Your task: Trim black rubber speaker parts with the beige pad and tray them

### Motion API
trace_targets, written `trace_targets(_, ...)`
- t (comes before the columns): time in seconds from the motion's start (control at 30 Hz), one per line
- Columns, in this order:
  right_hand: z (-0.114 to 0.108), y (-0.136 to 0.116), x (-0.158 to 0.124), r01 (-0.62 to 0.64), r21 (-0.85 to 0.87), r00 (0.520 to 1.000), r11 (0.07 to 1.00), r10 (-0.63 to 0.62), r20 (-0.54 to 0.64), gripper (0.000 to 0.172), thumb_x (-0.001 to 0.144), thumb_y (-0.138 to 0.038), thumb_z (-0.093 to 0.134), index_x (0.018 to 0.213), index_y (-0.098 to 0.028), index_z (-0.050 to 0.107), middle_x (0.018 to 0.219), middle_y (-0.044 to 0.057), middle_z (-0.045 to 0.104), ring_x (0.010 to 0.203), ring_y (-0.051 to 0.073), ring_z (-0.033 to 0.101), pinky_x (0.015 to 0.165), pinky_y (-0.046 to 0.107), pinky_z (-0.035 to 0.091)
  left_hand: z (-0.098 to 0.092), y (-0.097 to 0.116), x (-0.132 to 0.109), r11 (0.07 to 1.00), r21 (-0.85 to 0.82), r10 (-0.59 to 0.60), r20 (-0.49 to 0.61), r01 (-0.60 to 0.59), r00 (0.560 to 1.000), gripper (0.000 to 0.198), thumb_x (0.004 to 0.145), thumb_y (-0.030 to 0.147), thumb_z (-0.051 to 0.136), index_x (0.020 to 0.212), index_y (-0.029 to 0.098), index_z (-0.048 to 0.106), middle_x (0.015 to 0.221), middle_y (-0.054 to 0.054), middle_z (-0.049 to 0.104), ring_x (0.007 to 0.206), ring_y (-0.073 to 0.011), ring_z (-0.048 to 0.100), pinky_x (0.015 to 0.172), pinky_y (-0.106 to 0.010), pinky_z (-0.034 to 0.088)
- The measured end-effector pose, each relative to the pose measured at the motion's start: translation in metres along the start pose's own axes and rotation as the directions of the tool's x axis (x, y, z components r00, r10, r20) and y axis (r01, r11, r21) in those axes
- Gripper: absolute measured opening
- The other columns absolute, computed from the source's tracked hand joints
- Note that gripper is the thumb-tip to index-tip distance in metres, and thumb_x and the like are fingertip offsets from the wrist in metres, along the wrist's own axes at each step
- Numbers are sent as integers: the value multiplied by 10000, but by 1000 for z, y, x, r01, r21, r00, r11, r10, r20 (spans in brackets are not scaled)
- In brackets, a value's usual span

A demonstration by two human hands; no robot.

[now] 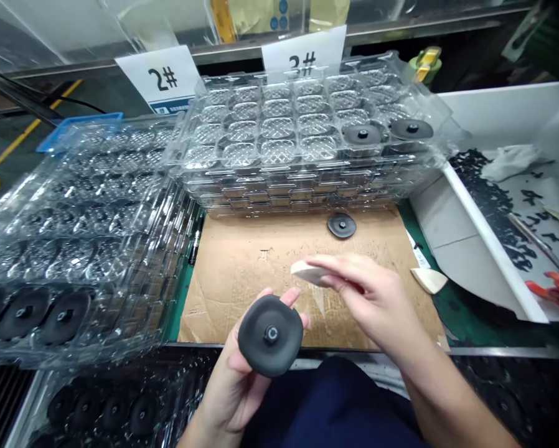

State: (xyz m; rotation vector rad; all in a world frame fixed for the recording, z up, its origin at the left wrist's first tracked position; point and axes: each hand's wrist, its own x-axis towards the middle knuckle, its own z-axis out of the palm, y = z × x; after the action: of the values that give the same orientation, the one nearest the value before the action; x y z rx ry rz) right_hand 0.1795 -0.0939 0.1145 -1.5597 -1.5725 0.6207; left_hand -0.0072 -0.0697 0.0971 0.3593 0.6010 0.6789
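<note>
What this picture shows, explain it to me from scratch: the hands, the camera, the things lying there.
These are a person's two bare hands, seen by a camera worn on that person's head, looking forward and down. The left hand holds a rounded black piece with a small round stub at its middle. The right hand holds a pale flat piece, apart from the black one. Beneath them lies a cardboard sheet, with another black disc on its far part. Beyond it stands a stack of clear plastic trays, and a white bin is at the right.
</note>
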Motion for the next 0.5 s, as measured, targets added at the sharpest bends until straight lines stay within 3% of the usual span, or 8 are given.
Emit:
trace_targets(0.07, 12, 28, -12, -122, -29, 993, 992, 122, -7, 312, 893, -157, 443, 1132, -311, 572, 1046, -15, 636, 929, 145, 571, 793, 302, 427, -2, 3, -1, 999, -37, 16, 10, -16, 1000, 540, 615, 434, 702, 1125, 290, 599, 1215, -41, 606, 1028, -247, 606, 921, -298, 448)
trace_targets(0.17, 36, 59, -36, -124, -80, 987, 989, 131, 97, 328, 886, -156, 434, 1141, -312, 569, 985, -6, 656, 857, 158, 595, 732, 324, 445, -3, 5, 0, 998, -58, 16, 20, -15, 1000, 544, 611, 449, 683, 1119, 271, 605, 1171, -40, 633, 1005, -239, 617, 911, -296, 457)
trace_targets(0.23, 44, 64, -45, -119, -101, 984, 988, 131, 124, 320, 878, -153, 438, 1120, -299, 586, 923, -6, 667, 801, 163, 603, 700, 330, 444, -2, 4, 1, 998, -70, 7, 38, -4, 999, 544, 614, 448, 682, 1121, 266, 603, 1165, -38, 634, 1001, -237, 618, 913, -299, 456)
trace_targets(0.3, 39, 53, -43, -150, -115, 983, 982, 161, 87, 306, 882, -175, 445, 1133, -289, 579, 921, 0, 667, 793, 166, 601, 716, 342, 442, 0, 1, 3, 997, -74, -2, 51, 5, 999, 525, 635, 430, 683, 1126, 264, 598, 1174, -35, 628, 1009, -238, 613, 928, -306, 447)
trace_targets(0.4, 19, 9, -30, -147, -75, 985, 986, 139, -98, 315, 877, -185, 477, 1172, -268, 548, 1038, 10, 642, 863, 156, 592, 773, 321, 447, 4, -3, 4, 998, -61, 28, 11, -27, 1000, 511, 649, 388, 698, 1135, 274, 586, 1184, -21, 622, 1045, -223, 593, 947, -289, 435)
trace_targets(0.5, 12, -38, -19, 130, -38, 963, 991, -136, -234, 362, 838, -131, 510, 1197, -173, 524, 1062, 40, 640, 857, 148, 590, 747, 285, 458, 9, -4, 4, 999, -7, 38, -55, -38, 998, 495, 644, 349, 724, 1116, 275, 595, 1162, -22, 627, 1084, -211, 564, 959, -274, 421)
